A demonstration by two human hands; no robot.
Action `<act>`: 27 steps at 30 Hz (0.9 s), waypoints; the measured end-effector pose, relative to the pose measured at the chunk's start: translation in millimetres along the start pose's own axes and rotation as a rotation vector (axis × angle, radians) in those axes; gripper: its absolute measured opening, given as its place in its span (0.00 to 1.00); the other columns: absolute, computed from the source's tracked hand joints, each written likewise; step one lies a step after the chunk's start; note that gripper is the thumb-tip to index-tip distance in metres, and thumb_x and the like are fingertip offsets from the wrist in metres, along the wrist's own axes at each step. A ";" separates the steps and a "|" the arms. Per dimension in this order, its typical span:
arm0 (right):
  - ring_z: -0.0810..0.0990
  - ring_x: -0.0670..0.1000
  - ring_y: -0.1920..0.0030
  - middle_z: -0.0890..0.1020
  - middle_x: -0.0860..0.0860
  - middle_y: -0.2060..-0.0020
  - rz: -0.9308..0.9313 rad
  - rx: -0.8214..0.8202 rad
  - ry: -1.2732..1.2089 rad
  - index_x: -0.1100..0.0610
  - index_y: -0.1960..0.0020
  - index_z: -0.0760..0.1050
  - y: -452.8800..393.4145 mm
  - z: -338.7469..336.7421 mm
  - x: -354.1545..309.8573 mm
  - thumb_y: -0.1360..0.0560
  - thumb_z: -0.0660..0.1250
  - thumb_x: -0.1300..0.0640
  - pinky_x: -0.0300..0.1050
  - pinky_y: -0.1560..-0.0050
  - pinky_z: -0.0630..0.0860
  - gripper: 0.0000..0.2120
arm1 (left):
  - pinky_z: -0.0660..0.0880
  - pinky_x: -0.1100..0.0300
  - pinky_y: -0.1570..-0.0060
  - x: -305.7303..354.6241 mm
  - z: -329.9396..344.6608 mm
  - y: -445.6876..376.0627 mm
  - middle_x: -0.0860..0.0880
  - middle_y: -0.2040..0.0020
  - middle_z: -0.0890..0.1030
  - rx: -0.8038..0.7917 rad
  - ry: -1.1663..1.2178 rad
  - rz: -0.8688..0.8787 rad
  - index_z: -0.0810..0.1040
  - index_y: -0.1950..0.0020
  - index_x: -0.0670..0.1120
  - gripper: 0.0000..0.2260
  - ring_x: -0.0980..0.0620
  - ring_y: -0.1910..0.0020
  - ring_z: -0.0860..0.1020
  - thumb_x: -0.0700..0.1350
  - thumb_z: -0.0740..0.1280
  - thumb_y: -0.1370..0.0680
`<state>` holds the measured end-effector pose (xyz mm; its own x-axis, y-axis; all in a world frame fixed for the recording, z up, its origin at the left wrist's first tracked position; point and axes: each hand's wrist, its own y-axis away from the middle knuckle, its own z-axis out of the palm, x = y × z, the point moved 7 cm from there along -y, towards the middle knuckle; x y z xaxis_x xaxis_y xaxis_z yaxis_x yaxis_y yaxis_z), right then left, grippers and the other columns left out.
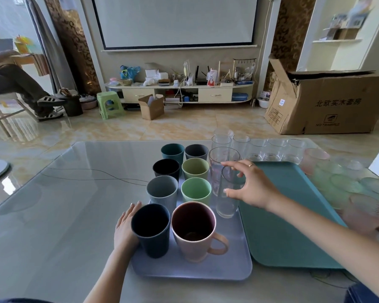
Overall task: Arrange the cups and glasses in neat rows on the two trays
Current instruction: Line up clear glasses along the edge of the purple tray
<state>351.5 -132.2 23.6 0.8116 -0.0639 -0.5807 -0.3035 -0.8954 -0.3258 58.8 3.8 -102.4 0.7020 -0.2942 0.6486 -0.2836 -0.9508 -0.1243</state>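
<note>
A lilac tray (184, 270) holds two rows of coloured cups, with a navy cup (151, 230) and a pink mug (195, 230) nearest me. My right hand (252, 186) grips a tall clear glass (228, 200) standing at the tray's right edge, behind which stands another tall glass (222, 162). My left hand (126, 228) rests flat on the table, fingers straight, against the tray's left edge beside the navy cup. A teal tray (289, 226) lies to the right with nothing on it. Several short clear glasses (271, 149) stand in a line behind it.
Frosted pink and green glass dishes (346, 186) crowd the table's right side. The glass-topped table (64, 204) stretches left. A large cardboard box (328, 101) and a TV cabinet (179, 90) stand on the floor beyond, and a seated person's legs (20, 88) show at far left.
</note>
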 end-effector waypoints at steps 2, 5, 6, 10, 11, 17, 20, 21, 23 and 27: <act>0.72 0.46 0.53 0.71 0.49 0.43 0.008 -0.004 0.006 0.44 0.34 0.71 -2.9 2.1 2.1 0.37 0.78 0.54 0.36 0.52 0.67 0.33 | 0.53 0.58 0.28 3.8 -1.3 0.9 0.47 0.26 0.63 -0.017 0.046 -0.019 0.66 0.29 0.47 0.24 0.50 0.26 0.59 0.43 0.66 0.24; 0.71 0.46 0.52 0.66 0.48 0.43 0.011 -0.041 0.017 0.44 0.32 0.69 -7.8 5.5 2.8 0.35 0.77 0.51 0.37 0.51 0.68 0.33 | 0.53 0.58 0.28 5.7 0.4 0.3 0.47 0.26 0.63 -0.043 0.020 -0.012 0.65 0.28 0.48 0.25 0.50 0.25 0.59 0.44 0.67 0.24; 0.71 0.46 0.52 0.65 0.48 0.43 0.006 -0.052 0.032 0.44 0.31 0.68 -9.3 6.8 2.3 0.34 0.76 0.50 0.37 0.50 0.69 0.34 | 0.53 0.57 0.28 4.7 1.6 -0.3 0.47 0.26 0.63 -0.049 0.012 -0.012 0.65 0.29 0.48 0.24 0.50 0.25 0.59 0.44 0.67 0.24; 0.69 0.45 0.50 0.64 0.48 0.42 -0.039 -0.076 0.134 0.46 0.28 0.65 -10.5 9.9 -0.4 0.32 0.74 0.46 0.38 0.50 0.69 0.35 | 0.60 0.50 0.32 -2.1 3.7 -17.8 0.48 0.30 0.71 -0.121 -0.056 -0.068 0.74 0.36 0.52 0.16 0.45 0.29 0.65 0.50 0.64 0.23; 0.69 0.44 0.49 0.64 0.47 0.41 -0.045 -0.090 0.164 0.45 0.28 0.64 -9.2 9.9 -1.1 0.32 0.72 0.42 0.38 0.51 0.70 0.35 | 0.64 0.49 0.35 -3.1 3.2 -25.4 0.49 0.35 0.75 -0.175 -0.099 -0.081 0.78 0.42 0.53 0.14 0.44 0.33 0.69 0.55 0.61 0.24; 0.74 0.47 0.51 0.71 0.47 0.46 -0.105 0.144 0.085 0.51 0.35 0.70 -43.5 -47.0 -0.6 0.24 0.56 0.43 0.40 0.60 0.69 0.21 | 0.69 0.54 0.48 41.1 -51.7 -87.1 0.42 0.47 0.83 0.036 0.251 -0.087 0.83 0.53 0.46 0.15 0.44 0.48 0.78 0.50 0.59 0.20; 0.73 0.48 0.54 0.76 0.55 0.44 -0.055 0.137 0.185 0.55 0.41 0.73 -98.5 -68.0 22.1 0.24 0.62 0.62 0.42 0.55 0.69 0.13 | 0.69 0.61 0.54 110.2 -78.9 -132.0 0.49 0.50 0.82 0.130 0.231 0.090 0.82 0.51 0.48 0.08 0.52 0.53 0.77 0.42 0.64 0.23; 0.73 0.50 0.51 0.75 0.55 0.42 -0.031 0.084 0.249 0.54 0.40 0.74 -116.2 -67.1 31.2 0.25 0.63 0.63 0.44 0.53 0.70 0.14 | 0.69 0.64 0.57 140.3 -79.8 -147.2 0.51 0.52 0.81 0.131 0.195 0.164 0.82 0.51 0.49 0.09 0.54 0.55 0.76 0.40 0.63 0.24; 0.71 0.55 0.38 0.72 0.54 0.35 0.013 -0.030 0.413 0.50 0.37 0.71 -146.8 -58.4 48.4 0.26 0.65 0.59 0.49 0.47 0.72 0.18 | 0.68 0.69 0.64 204.6 -65.7 -171.5 0.53 0.52 0.80 0.071 0.096 0.350 0.80 0.52 0.51 0.13 0.56 0.55 0.76 0.35 0.61 0.24; 0.58 0.60 0.27 0.60 0.52 0.25 0.085 -0.263 0.625 0.44 0.26 0.55 -195.7 -26.0 78.6 0.32 0.73 0.45 0.61 0.33 0.61 0.41 | 0.72 0.57 0.43 298.8 7.9 -197.8 0.48 0.36 0.75 -0.143 -0.279 0.731 0.75 0.39 0.50 0.22 0.50 0.38 0.73 0.29 0.60 0.27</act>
<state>487.7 26.5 61.1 0.9501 -0.3105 -0.0303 -0.3118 -0.9482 -0.0604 329.8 103.3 110.0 0.4375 -0.8705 0.2254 -0.8038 -0.4910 -0.3359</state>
